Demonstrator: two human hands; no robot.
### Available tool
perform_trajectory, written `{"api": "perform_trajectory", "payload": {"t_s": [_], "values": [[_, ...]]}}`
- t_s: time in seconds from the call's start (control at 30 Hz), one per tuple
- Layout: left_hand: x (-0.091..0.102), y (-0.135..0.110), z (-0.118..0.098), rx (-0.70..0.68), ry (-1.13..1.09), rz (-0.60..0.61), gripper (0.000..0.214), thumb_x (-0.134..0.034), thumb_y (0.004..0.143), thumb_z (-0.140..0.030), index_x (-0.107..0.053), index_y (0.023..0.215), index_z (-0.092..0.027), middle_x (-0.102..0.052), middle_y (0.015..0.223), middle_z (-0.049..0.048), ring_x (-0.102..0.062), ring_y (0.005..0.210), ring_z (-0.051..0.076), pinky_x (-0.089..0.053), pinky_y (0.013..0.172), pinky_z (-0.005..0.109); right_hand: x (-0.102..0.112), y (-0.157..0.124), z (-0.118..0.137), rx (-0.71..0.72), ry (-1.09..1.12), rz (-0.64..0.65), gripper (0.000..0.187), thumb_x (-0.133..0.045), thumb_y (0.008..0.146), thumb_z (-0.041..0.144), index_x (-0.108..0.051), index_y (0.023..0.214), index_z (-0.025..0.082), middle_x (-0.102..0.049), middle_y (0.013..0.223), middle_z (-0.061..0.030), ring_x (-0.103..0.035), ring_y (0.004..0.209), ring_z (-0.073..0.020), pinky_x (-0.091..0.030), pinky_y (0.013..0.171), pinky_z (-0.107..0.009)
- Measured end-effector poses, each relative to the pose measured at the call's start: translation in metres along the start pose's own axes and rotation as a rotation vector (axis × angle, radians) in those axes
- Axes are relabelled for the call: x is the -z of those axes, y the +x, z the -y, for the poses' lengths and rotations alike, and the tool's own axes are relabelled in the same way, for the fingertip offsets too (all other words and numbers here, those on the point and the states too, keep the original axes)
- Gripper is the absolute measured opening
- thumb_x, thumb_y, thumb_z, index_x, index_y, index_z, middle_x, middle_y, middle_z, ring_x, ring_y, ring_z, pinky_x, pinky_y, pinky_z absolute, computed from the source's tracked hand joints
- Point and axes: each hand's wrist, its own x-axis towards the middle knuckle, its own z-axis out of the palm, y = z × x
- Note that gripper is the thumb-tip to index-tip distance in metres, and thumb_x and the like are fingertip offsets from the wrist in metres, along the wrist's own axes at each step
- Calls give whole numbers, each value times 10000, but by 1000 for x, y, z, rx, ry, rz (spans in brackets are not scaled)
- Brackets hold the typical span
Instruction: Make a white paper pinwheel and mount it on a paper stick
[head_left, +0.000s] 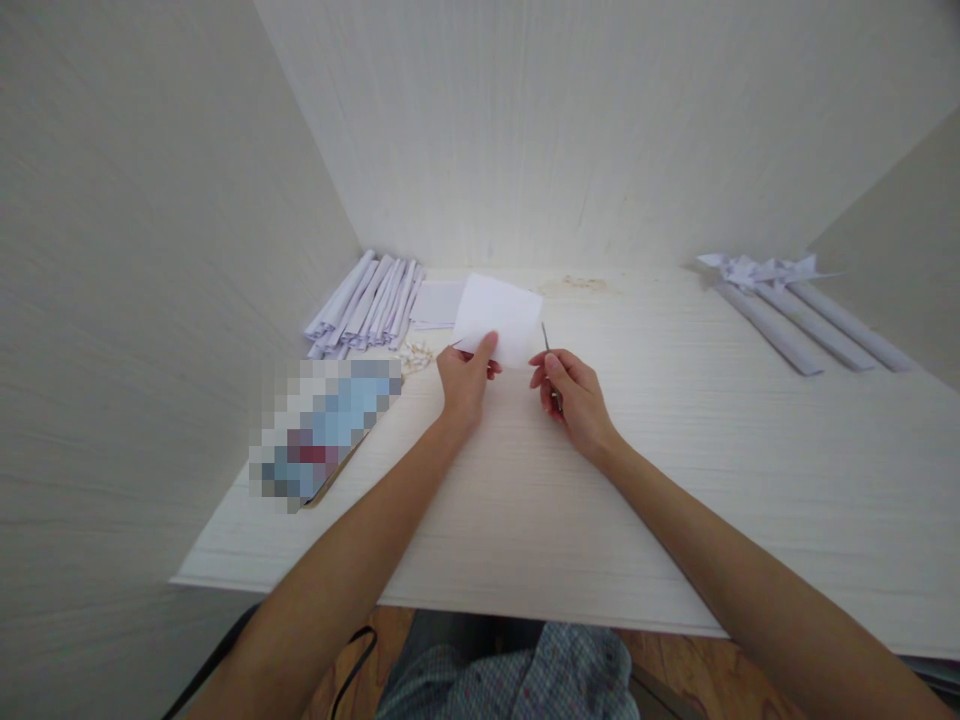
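My left hand (466, 380) pinches a white square sheet of paper (499, 315) by its lower edge, thumb on top and fingers beneath. The paper is held up and tilted above the table. Just right of it, my right hand (571, 395) is closed around what look like slim metal scissors (546, 338). Their thin blade points up beside the paper's right edge, apart from it; my fingers mostly hide the handles. Behind my left hand lie a stack of paper sheets (435, 305) and a small heap of tiny white and yellowish pieces (415, 356), too small to name.
Several rolled paper tubes (367, 305) are piled at the back left. A blurred-out flat object (330, 430) lies in front of them. Paper pinwheels on tube sticks (810, 320) rest at the back right. Walls (525, 130) enclose the white table (510, 540) behind and on both sides.
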Motion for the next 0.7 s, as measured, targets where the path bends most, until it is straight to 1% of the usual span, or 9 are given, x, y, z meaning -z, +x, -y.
{"api": "perform_trajectory", "payload": {"t_s": [0.07,0.1,0.17,0.3,0.4,0.43,0.5,0.63,0.7], "values": [[0,1,0,-16,-4,-28,293,-646,616,-387,-528,520,-137,-451,346,-55,-399,308,54,-288,343,175,0,0,1,-17,-16,24,289,-435,784,452,-504,775,171,-472,488,67,-358,322,-39,-221,298,-169],[0,1,0,-16,-10,-29,303,-640,623,-395,-526,516,-137,-452,339,-54,-403,303,56,-296,348,177,0,-1,1,-24,-35,41,290,-421,792,450,-500,769,172,-453,464,74,-351,315,-39,-221,299,-168],[-1,0,0,2,-33,-6,289,-646,620,-386,-542,537,-129,-507,375,-33,-453,331,66,-342,380,181,0,-1,2,-28,-64,70,286,-412,800,442,-498,762,171,-428,440,83,-342,309,-38,-223,303,-166],[-3,-1,1,48,-133,70,201,-693,565,-273,-561,586,-123,-585,467,-16,-550,434,83,-436,486,198,0,-1,2,-41,-71,91,271,-411,799,430,-493,768,174,-426,441,87,-336,305,-37,-217,303,-166],[-4,-1,1,77,-222,99,190,-706,529,-204,-534,552,-126,-593,490,-23,-583,494,82,-470,552,204,0,0,2,-46,-74,89,264,-408,796,424,-493,774,175,-430,447,85,-338,308,-39,-222,305,-169],[-4,-1,1,93,-243,92,195,-707,524,-196,-526,540,-125,-594,489,-23,-585,496,80,-474,560,203,0,0,2,-48,-75,85,264,-407,794,424,-493,777,175,-431,448,85,-339,309,-40,-223,306,-169],[-4,-1,1,124,-268,88,190,-710,523,-193,-544,578,-119,-605,502,-20,-582,489,77,-476,553,204,0,0,2,-55,-74,82,268,-407,788,429,-492,781,175,-431,450,85,-336,310,-41,-222,305,-172],[-3,-1,-1,194,-296,81,210,-718,527,-200,-536,583,-112,-603,495,-9,-580,474,79,-451,496,183,-1,1,2,-82,-81,87,288,-408,776,450,-492,776,175,-426,451,83,-332,312,-45,-208,300,-176],[-3,-1,-2,240,-347,60,210,-716,532,-187,-523,564,-111,-606,505,-5,-582,479,71,-442,490,168,-1,0,3,-88,-81,85,296,-412,773,457,-496,783,174,-423,450,82,-328,313,-47,-200,300,-178]]}}
